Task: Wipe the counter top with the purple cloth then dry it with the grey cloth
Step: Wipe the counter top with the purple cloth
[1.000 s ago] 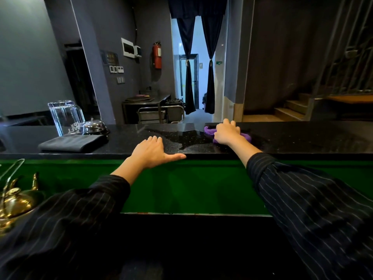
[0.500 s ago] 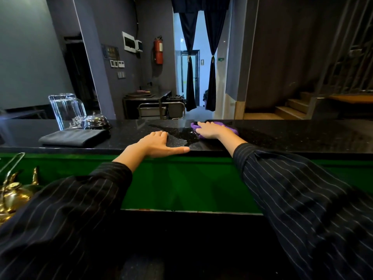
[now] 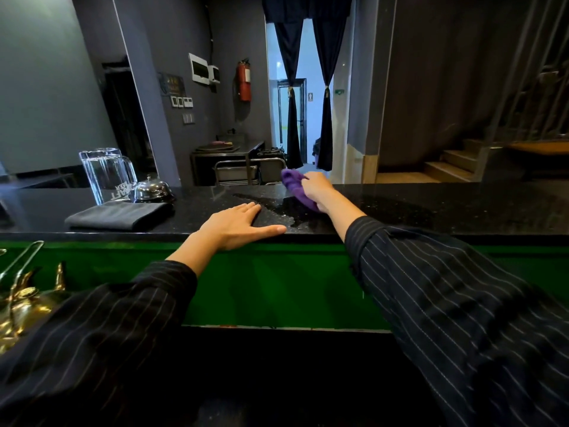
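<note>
The black speckled counter top runs across the view, with a wet patch near its middle. My right hand grips the purple cloth, bunched up and raised a little above the wet patch. My left hand lies flat on the counter's near edge, fingers spread, holding nothing. The grey cloth lies folded on the counter to the left, apart from both hands.
An upturned glass beer mug and a silver service bell stand behind the grey cloth. A brass kettle sits low at the left. A green panel faces me under the counter. Stairs rise at the far right.
My right hand swept the purple cloth leftward over the counter, then lifted it off the surface, bunched in the fingers. My left hand stayed flat on the edge.
</note>
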